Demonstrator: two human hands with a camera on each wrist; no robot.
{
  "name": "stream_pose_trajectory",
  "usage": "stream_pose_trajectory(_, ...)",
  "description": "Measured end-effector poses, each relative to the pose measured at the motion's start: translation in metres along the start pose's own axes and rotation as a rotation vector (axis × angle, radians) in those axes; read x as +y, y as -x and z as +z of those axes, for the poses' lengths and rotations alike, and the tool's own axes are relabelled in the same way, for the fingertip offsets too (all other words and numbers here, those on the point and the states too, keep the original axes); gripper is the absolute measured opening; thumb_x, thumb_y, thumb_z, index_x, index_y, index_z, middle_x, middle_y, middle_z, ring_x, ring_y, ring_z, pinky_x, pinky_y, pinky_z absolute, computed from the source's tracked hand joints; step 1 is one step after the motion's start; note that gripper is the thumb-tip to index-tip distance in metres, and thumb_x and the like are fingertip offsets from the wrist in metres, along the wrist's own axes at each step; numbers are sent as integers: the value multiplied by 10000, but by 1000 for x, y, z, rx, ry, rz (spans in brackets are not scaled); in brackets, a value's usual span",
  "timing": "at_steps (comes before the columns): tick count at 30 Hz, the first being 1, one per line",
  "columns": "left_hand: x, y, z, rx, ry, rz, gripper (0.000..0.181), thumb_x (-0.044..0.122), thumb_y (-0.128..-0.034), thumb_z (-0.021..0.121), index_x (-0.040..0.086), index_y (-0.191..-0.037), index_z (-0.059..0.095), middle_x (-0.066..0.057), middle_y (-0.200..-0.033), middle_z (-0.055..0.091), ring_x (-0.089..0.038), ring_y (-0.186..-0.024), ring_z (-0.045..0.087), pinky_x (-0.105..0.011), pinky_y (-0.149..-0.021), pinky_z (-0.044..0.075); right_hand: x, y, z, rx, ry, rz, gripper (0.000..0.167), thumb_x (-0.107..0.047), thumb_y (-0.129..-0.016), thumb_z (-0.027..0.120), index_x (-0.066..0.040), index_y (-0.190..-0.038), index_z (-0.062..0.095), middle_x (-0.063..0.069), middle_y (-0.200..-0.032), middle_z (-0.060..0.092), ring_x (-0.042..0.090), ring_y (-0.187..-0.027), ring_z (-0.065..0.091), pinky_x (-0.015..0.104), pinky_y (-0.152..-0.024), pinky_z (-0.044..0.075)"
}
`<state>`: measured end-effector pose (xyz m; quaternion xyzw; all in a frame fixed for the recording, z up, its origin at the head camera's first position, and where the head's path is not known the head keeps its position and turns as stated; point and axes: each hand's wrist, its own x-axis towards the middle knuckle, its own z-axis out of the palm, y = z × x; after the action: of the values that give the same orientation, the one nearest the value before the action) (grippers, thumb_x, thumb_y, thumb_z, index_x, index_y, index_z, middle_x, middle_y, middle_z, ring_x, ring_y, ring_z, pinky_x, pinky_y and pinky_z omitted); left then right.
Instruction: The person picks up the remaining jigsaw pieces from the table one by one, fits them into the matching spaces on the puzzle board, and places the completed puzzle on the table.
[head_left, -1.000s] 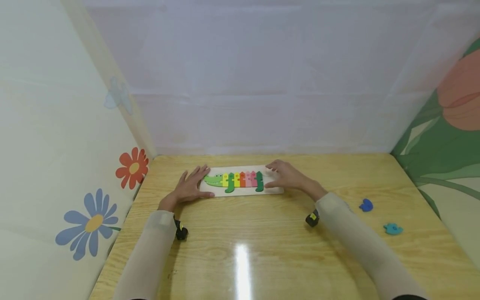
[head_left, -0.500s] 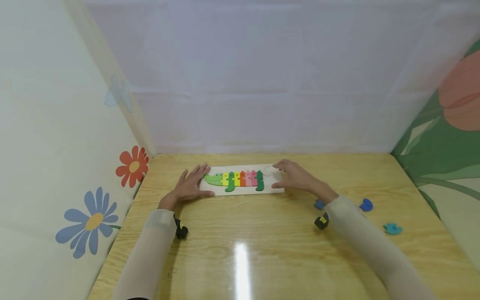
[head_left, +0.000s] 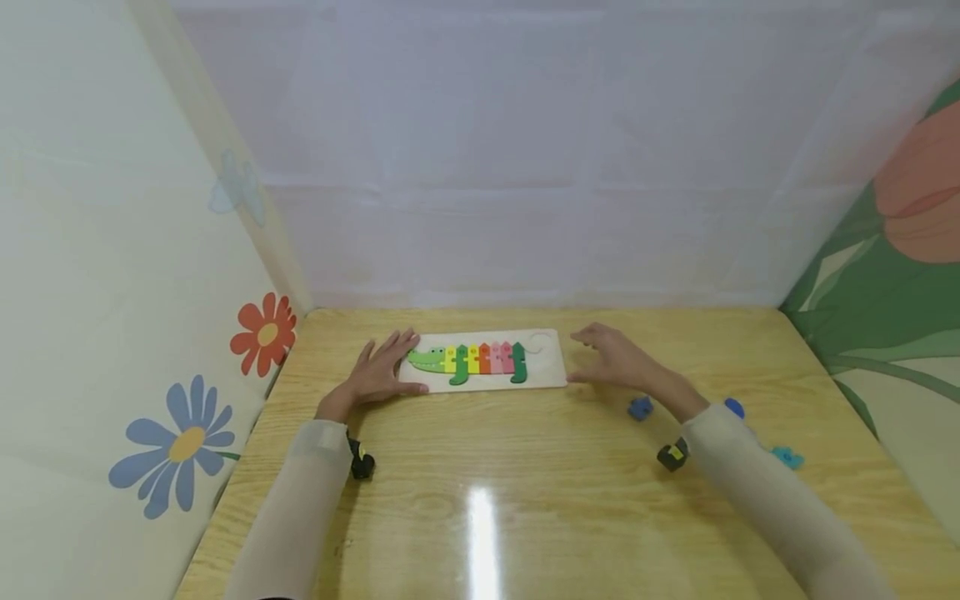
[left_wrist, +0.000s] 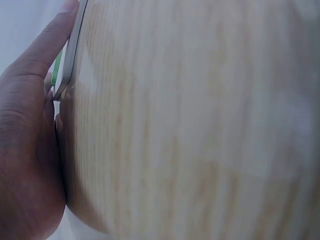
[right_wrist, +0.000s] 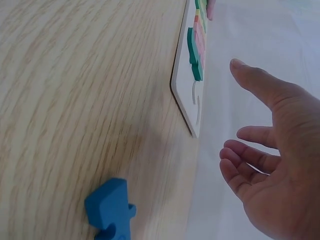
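Note:
In the head view a pale puzzle board (head_left: pixel 551 367) lies on the table, bearing a crocodile of coloured pieces (head_left: pixel 483 358): a green head, a multicoloured row and dark green legs. At its right end a curled tail outline shows without a piece. My left hand (head_left: pixel 377 372) rests at the board's left end, fingers spread and fairly straight, thumb along the near edge. My right hand (head_left: pixel 617 360) hovers just off the right end, holding nothing, fingers loosely bent and thumb apart. The right wrist view shows this hand (right_wrist: pixel 275 145) beside the board (right_wrist: pixel 187 102), not touching it.
A dark blue puzzle piece (head_left: pixel 640 408) lies below my right hand. Farther right are a bright blue piece (head_left: pixel 735 407), partly behind the sleeve, and a teal piece (head_left: pixel 787 457). A white cloth (head_left: pixel 480 167) hangs behind the wooden table (head_left: pixel 420 500).
My right hand has drawn away to the right from the board, uncovering its right end and the dark blue piece. My left hand stays in place.

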<state>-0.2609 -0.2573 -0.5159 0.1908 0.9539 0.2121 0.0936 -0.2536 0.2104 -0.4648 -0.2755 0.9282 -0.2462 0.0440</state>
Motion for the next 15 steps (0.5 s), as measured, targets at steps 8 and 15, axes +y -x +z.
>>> stream_pose_trajectory(8,-3,0,2,-3,0,0,1124,619,-887,775,100,-1704,202,-126,-1783,106,-384,-1642,39,-669,-1258,-67,7,16,-3,22,28,-13,827,-400,-881,875,101,-1457,560,293,-1375,611,449,-1239,613,599,-1055,510)
stream_pose_trajectory(15,-4,0,2,2,4,4,1134,642,-880,769,99,-1702,209,-130,-1781,114,-388,-1641,43,-678,-1256,-61,17,32,-3,41,17,-15,799,-364,-865,893,118,-1422,583,297,-1313,630,445,-1168,638,596,-998,541)
